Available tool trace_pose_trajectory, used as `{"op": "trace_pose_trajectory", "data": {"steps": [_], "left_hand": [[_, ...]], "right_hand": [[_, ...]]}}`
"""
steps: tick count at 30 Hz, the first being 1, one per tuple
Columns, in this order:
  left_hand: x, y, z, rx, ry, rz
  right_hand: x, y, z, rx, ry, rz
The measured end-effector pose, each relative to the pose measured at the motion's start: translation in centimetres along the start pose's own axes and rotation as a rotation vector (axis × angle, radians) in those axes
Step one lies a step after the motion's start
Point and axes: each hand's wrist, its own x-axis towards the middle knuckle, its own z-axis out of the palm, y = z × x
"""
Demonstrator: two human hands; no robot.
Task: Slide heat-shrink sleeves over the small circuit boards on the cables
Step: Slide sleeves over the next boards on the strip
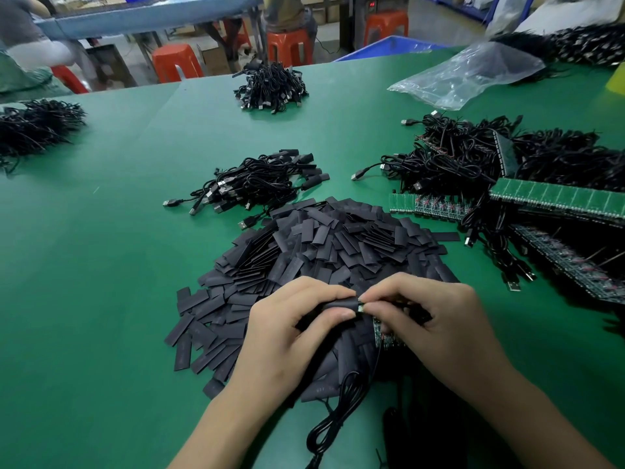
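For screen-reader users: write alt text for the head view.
The left hand holds a black sleeve while the right hand pinches a circuit board at its end, above a pile of sleeves on a green table; cable bundles lie beyond.

Only a green sliver of the circuit board [361, 309] shows between the pinching fingertips. The rest is covered by the right hand [422, 319] and the sleeve [338, 304], which is itself mostly hidden under the left hand [294, 333]. The cable [341, 407] runs off the bottom edge. Print on the sleeve pile [321, 252] is too small to read (faint marks only). The cable heap [33, 126] at left is cut by the edge, and the black heap [575, 42] at top right is blurred.
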Motion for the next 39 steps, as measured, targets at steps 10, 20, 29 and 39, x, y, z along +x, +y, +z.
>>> {"op": "trace_pose_trajectory", "data": {"steps": [10, 20, 29, 39], "left_hand": [[0.02, 0.22, -0.27, 0.044, 0.039, 0.049], [-0.16, 0.04, 0.05, 0.054, 0.024, 0.089], [0.0, 0.57, 0.08, 0.093, 0.132, 0.068], [-0.22, 0.8, 0.41, 0.048, 0.342, -0.001]], "right_hand": [[-0.2, -0.08, 0.3, 0.009, 0.071, 0.044], [-0.3, -0.19, 0.49, -0.044, 0.099, -0.005], [-0.24, -0.28, 0.46, -0.005, 0.132, 0.04], [-0.34, -0.59, 0.8, 0.024, 0.205, 0.055]]}}
